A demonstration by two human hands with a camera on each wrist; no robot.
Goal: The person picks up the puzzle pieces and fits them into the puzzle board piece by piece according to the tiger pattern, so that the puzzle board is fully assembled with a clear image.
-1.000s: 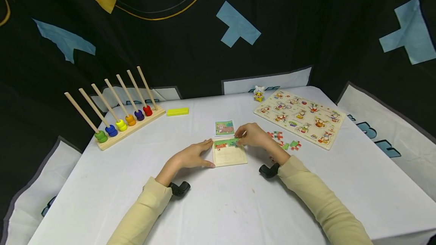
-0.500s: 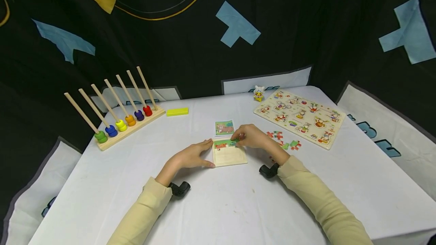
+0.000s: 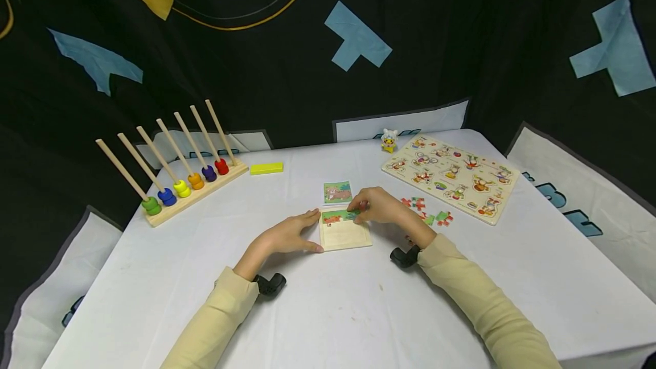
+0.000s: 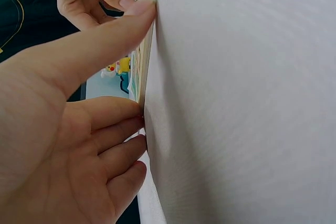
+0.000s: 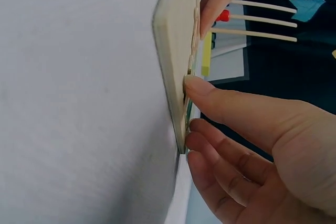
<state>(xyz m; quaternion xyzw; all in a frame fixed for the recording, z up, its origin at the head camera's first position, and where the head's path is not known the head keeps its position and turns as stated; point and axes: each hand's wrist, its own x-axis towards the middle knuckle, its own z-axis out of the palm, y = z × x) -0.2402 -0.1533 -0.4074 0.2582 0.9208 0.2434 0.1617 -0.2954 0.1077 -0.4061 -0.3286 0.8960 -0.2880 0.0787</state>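
A small wooden puzzle tray [image 3: 346, 236] lies mid-table, with joined green and orange jigsaw pieces [image 3: 333, 218] along its far edge. My left hand [image 3: 289, 234] touches the tray's left side, thumb near the front corner and fingertips farther back. In the left wrist view, the fingers are fairly straight against the rim. My right hand [image 3: 380, 205] is at the tray's far right corner, pinching a green jigsaw piece [image 5: 189, 109] low against the tray; the fingers hide most of it. In the right wrist view, the thumb [image 5: 199, 86] presses at the piece.
A picture card [image 3: 337, 192] lies just behind the tray. Loose jigsaw pieces [image 3: 443, 218] are right of my right hand. Farther out are a peg board puzzle [image 3: 461, 184], a small figurine [image 3: 389, 140], a yellow block [image 3: 266, 168] and a wooden peg stacker [image 3: 205, 191].
My right hand has shifted slightly left along the tray's far edge with the piece, then stayed almost still. My left hand and the tray have not visibly moved.
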